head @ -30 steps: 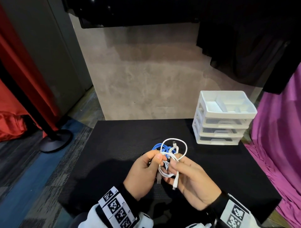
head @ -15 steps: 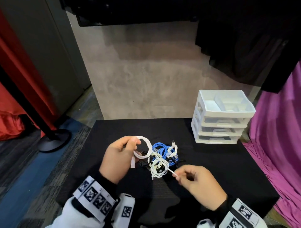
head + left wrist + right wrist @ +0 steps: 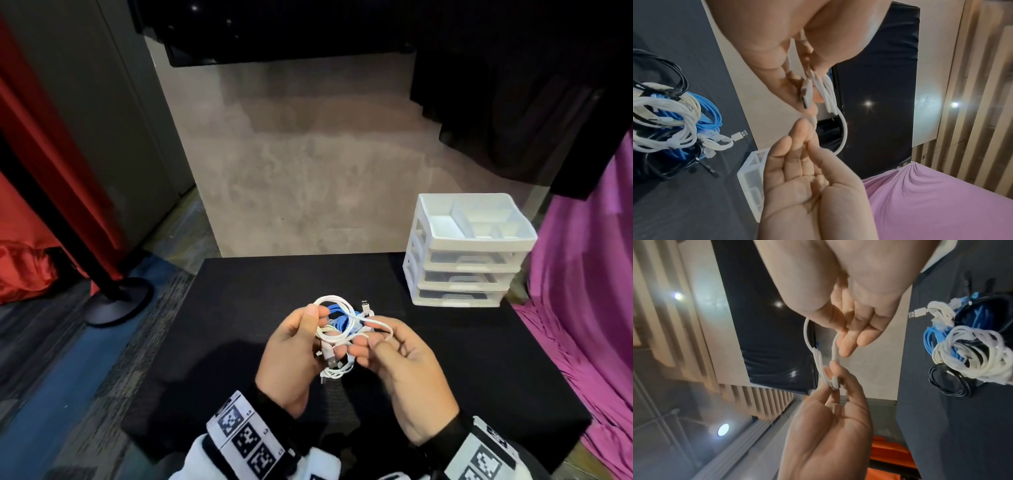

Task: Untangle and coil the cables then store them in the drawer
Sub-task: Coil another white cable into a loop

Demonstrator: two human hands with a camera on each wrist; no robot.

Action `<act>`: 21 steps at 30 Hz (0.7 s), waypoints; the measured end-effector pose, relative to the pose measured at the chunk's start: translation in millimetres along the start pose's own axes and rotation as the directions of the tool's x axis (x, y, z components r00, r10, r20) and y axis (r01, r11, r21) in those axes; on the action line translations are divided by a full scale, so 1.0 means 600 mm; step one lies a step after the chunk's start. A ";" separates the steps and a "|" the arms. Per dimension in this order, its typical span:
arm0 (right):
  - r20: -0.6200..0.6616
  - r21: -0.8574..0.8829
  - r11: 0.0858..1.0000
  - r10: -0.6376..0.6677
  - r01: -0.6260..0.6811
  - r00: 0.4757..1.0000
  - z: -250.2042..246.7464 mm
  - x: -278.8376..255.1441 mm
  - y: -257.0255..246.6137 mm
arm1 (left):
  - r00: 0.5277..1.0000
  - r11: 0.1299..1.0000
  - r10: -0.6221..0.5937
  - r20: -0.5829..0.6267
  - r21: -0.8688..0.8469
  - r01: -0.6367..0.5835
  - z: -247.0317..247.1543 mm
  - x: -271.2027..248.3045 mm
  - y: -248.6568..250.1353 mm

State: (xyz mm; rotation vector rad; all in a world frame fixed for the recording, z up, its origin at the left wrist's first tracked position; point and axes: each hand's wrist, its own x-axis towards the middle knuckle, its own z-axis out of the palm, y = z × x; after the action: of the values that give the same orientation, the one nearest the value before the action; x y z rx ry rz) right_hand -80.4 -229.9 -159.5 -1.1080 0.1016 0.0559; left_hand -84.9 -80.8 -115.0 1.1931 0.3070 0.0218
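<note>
A thin white charging cable point(image 3: 334, 318), partly wound into a small coil of a few loops, is held in the air between both hands above the black cloth-covered table point(image 3: 445, 359). The left hand point(image 3: 291, 356) pinches the gathered loops between thumb and fingertips, with one flat metal USB plug point(image 3: 806, 93) of the cable lying against its fingers. The right hand point(image 3: 400, 363) sits palm up just beside it, its thumb and forefinger nipping a free strand of the same cable that arcs from the coil to its fingertips; its other fingers are loosely extended.

Below and beyond the hands, on the table, lies a tangled heap of other cables point(image 3: 674, 116): bright blue cable point(image 3: 935, 339), cream-white cable point(image 3: 970, 356) and thin black cable point(image 3: 949, 386) knotted through one another, with a second silver USB plug point(image 3: 917, 313) sticking out of the pile's far edge. In the head view most of this heap is hidden behind the hands and only blue strands show through the held loop.

At the table's far right corner stands a small white plastic drawer unit point(image 3: 466, 253) with three translucent drawers, all pushed in, and an open divided tray on top. It is well apart from the hands and the heap.

A magenta cloth point(image 3: 589, 291) hangs to the right of the table, red fabric point(image 3: 30, 205) to the far left, and a bare grey wall point(image 3: 308, 154) rises behind.
</note>
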 end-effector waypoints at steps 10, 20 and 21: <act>-0.103 0.177 0.979 0.119 -0.099 0.988 0.019 0.002 -0.005 | 0.988 0.995 -0.081 0.131 -0.043 0.088 0.005 -0.005 -0.012; 0.157 -0.159 0.987 0.049 -0.024 0.986 0.011 -0.009 0.004 | 0.996 0.981 0.030 0.083 0.187 -0.045 -0.002 0.002 -0.027; 0.172 -0.187 0.982 0.057 -0.024 0.983 0.010 -0.011 0.004 | 0.996 0.983 0.014 0.090 0.179 -0.030 -0.002 0.003 -0.027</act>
State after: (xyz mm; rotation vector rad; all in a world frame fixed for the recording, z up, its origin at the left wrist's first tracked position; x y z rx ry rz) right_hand -86.6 -223.4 -158.0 -1.2811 -0.0408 0.2035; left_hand -86.1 -85.4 -130.9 1.3731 0.2214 -0.0402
